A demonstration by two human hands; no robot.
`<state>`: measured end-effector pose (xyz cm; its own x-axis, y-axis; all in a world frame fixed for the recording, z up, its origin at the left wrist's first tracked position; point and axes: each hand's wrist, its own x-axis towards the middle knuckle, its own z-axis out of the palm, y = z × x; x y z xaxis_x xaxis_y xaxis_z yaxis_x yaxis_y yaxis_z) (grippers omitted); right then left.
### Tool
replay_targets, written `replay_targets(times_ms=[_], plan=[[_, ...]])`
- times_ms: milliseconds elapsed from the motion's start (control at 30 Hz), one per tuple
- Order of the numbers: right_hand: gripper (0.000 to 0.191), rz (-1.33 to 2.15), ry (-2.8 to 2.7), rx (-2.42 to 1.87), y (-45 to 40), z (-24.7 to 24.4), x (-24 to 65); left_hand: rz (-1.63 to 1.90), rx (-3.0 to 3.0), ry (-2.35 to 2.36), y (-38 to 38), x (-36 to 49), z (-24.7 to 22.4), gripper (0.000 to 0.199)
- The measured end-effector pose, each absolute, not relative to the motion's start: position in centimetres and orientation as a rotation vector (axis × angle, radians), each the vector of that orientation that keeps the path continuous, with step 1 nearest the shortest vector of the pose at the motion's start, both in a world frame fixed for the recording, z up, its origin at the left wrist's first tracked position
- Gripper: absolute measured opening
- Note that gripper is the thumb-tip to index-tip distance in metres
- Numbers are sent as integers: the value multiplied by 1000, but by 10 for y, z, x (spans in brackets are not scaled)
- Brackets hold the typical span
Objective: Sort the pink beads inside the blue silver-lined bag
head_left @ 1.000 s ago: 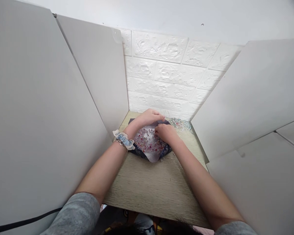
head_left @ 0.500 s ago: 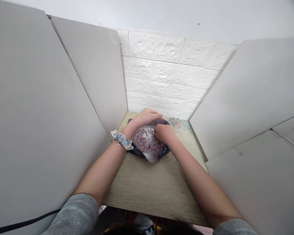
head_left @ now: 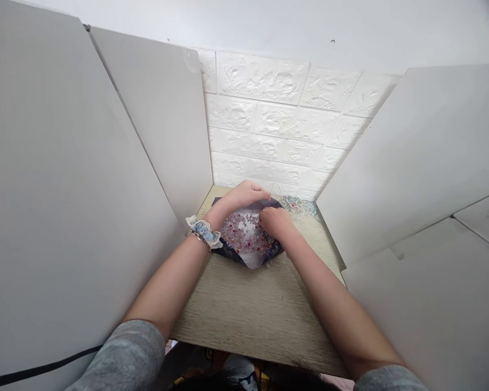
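Many small clear, pink and red beads (head_left: 244, 239) lie in an opened dark pouch (head_left: 230, 252) with a silvery inside. My left hand (head_left: 248, 194) is over the pouch's far edge, its fingers pinched together. What they hold is too small to make out; a faint thin loop, like clear thread, shows just beyond the fingertips. Over the right side of the beads is my right hand (head_left: 276, 221), its fingers curled closed and their tips hidden from me. A blue and white scrunchie (head_left: 205, 232) and a metal bracelet circle my left wrist.
Beyond my right hand, a pile of beaded strings (head_left: 297, 205) lies at the table's back right. The wooden table (head_left: 244, 304) is closed in by white panels (head_left: 146, 98) on both sides and a white brick-patterned wall (head_left: 264, 117) behind. A black cable (head_left: 44, 369) runs at lower left.
My right hand has shifted very slightly to the right over the beads. My left hand stays nearly in place, still pinched.
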<state>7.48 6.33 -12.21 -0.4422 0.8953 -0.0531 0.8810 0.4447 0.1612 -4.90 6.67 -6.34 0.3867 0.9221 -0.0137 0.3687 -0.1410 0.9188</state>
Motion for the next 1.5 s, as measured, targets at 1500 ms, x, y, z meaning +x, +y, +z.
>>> replay_targets(times_ms=[1500], plan=[[25, -3219, 2246, 1352, 81, -104, 104, 854, 1890, 1230, 72, -52, -65, 29]])
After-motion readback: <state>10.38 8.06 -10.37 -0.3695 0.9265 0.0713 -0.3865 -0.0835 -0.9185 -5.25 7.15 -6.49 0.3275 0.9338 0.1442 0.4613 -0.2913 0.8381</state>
